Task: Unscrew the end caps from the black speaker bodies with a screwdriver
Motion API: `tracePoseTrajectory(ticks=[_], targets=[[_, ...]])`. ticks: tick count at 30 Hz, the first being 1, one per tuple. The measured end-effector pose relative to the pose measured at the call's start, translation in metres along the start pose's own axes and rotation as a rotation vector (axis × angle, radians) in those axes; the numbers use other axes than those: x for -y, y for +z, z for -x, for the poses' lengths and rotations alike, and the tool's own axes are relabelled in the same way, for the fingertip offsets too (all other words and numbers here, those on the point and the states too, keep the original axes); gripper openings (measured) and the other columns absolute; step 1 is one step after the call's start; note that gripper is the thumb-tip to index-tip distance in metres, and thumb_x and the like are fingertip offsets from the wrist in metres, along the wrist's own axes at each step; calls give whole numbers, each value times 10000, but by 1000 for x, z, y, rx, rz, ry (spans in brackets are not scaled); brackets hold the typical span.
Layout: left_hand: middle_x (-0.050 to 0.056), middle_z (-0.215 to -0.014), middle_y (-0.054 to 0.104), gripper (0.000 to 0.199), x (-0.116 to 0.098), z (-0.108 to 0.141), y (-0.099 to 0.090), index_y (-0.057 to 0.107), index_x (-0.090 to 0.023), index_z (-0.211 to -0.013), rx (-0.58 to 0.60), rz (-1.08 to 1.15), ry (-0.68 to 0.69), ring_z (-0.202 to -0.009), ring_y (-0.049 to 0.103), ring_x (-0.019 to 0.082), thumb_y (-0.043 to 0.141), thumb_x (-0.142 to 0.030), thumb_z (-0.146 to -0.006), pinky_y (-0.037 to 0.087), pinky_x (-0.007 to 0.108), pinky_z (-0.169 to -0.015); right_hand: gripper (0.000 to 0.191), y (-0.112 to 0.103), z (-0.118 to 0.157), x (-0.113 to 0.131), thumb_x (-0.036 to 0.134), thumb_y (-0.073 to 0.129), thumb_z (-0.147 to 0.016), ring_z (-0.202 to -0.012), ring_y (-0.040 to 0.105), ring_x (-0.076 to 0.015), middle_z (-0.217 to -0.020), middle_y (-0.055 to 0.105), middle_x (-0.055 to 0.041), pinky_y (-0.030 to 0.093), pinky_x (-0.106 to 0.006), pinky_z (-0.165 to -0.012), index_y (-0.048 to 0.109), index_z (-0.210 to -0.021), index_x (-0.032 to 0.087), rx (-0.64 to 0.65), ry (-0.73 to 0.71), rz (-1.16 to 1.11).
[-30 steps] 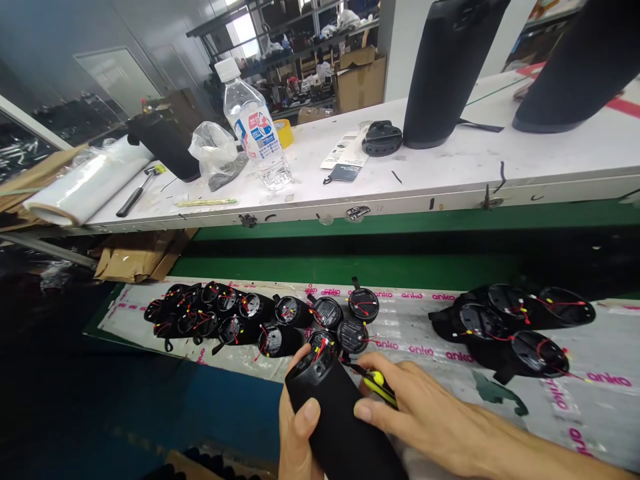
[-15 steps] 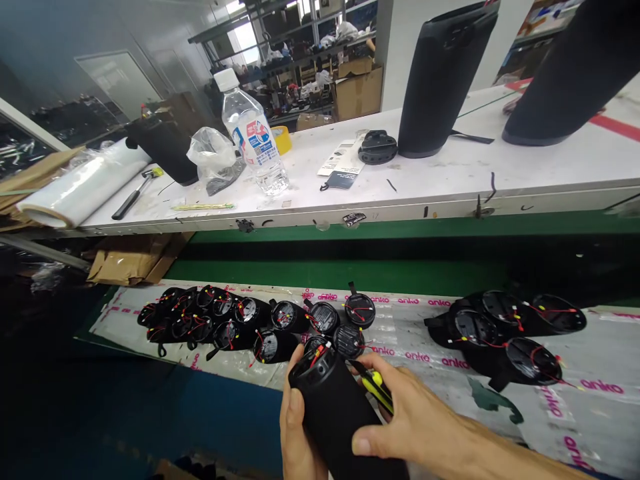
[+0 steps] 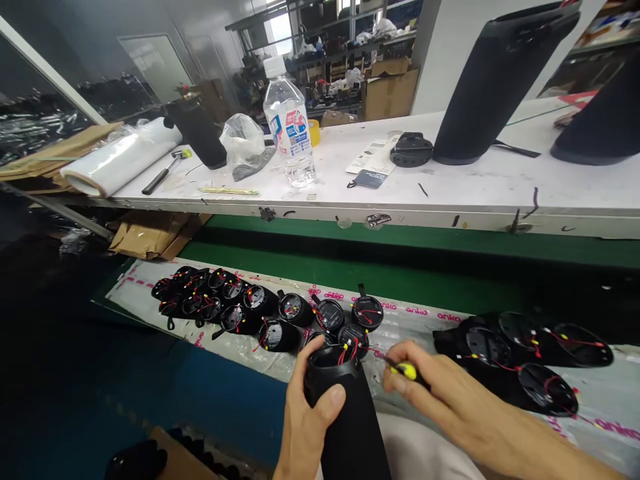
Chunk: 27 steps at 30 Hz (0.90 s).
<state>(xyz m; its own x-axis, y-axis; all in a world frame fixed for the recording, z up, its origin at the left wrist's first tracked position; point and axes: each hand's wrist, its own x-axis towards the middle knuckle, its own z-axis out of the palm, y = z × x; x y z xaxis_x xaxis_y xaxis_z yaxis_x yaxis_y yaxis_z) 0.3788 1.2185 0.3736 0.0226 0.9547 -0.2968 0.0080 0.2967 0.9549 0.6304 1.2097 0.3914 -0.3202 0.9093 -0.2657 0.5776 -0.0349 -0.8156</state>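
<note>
A black fabric-covered cylinder (image 3: pixel 353 427) stands tilted near the bottom centre, its open end up, with red wires and small yellow and white connectors poking out of the rim. My left hand (image 3: pixel 311 407) is wrapped round its upper part, thumb across the front. To the right of the cylinder, apart from it, my right hand (image 3: pixel 425 387) is closed on a yellow and black tool (image 3: pixel 407 371), whose thin dark tip points left toward the wires. Several similar black cylinders (image 3: pixel 277 335) with red wires stand just beyond on the lower surface.
A white shelf (image 3: pixel 330 197) crosses ahead, bearing a water bottle (image 3: pixel 291 127), a plastic roll (image 3: pixel 125 157), a hammer-like tool (image 3: pixel 163 177) and tall black cylinders (image 3: pixel 495 87). More wired cylinders (image 3: pixel 547 389) stand at right. A cardboard box (image 3: pixel 173 457) is at bottom left.
My right hand has come off the cylinder and moved right with the tool. The cylinder is more upright, and my left thumb now lies across its front. The view has shifted left.
</note>
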Motion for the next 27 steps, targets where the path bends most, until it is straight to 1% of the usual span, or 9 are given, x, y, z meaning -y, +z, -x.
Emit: tracePoseTrajectory(ticks=[2,4,6,9,13,17,20,24,27], targets=[[91,-1355,752,780,-5,0,2,647,-257,-1403,17,-36,25,-1282,666,380,816,-611,-729,501,432,-1115,260,-7,1,11,484,408,-1135,-979,695,-235,-1087,715,-8,516,-369,-806,593,-1233,330,-6,-164,237],[80,-1281,777,738,-10,1,6,666,-261,-1360,13,-29,22,-1204,700,365,821,-591,-717,525,407,-1050,223,-10,-4,21,398,393,-1149,-873,695,-230,-1016,710,-6,480,-357,-716,589,-1180,297,-29,-339,435],[78,-1238,786,722,-13,2,11,681,-259,-1325,-1,-24,21,-1156,714,359,836,-570,-692,529,400,-1021,201,-10,-10,27,340,393,-1146,-706,650,-220,-891,680,0,399,-354,-599,564,-1084,254,-69,-478,599],[82,-1187,797,735,-14,2,15,677,-246,-1316,-7,-34,41,-1107,725,354,847,-550,-669,521,404,-1012,175,-10,-18,30,305,414,-1137,-599,587,-211,-794,631,11,290,-372,-532,512,-1011,236,-121,-602,750],[76,-1206,789,704,-16,3,14,653,-241,-1307,8,-74,39,-1110,713,335,826,-536,-692,511,386,-987,171,-14,-20,29,282,409,-1134,-560,564,-196,-758,621,16,232,-374,-514,489,-991,230,-120,-652,802],[58,-1196,777,722,-20,5,14,619,-238,-1321,26,-129,21,-1105,687,314,811,-564,-705,486,390,-1003,193,-17,-22,28,295,436,-1124,-523,545,-191,-725,615,14,196,-372,-503,488,-950,228,-126,-685,822],[43,-1184,779,715,-24,5,16,619,-245,-1308,21,-146,12,-1121,676,305,808,-583,-706,494,382,-1005,168,-17,-23,29,283,491,-1100,-520,553,-197,-726,623,9,194,-374,-504,499,-944,222,-140,-689,840],[41,-1157,796,698,-27,6,18,635,-247,-1292,-4,-155,-6,-1104,691,313,809,-575,-700,534,377,-942,113,-15,-23,31,260,574,-1059,-553,573,-207,-754,629,14,225,-388,-502,513,-973,220,-123,-674,868],[46,-1156,799,664,-29,7,19,646,-247,-1281,-28,-202,-7,-1089,696,316,797,-551,-710,537,381,-916,122,-14,-22,32,235,631,-1020,-569,566,-214,-764,616,19,231,-406,-500,518,-975,228,-106,-666,935]])
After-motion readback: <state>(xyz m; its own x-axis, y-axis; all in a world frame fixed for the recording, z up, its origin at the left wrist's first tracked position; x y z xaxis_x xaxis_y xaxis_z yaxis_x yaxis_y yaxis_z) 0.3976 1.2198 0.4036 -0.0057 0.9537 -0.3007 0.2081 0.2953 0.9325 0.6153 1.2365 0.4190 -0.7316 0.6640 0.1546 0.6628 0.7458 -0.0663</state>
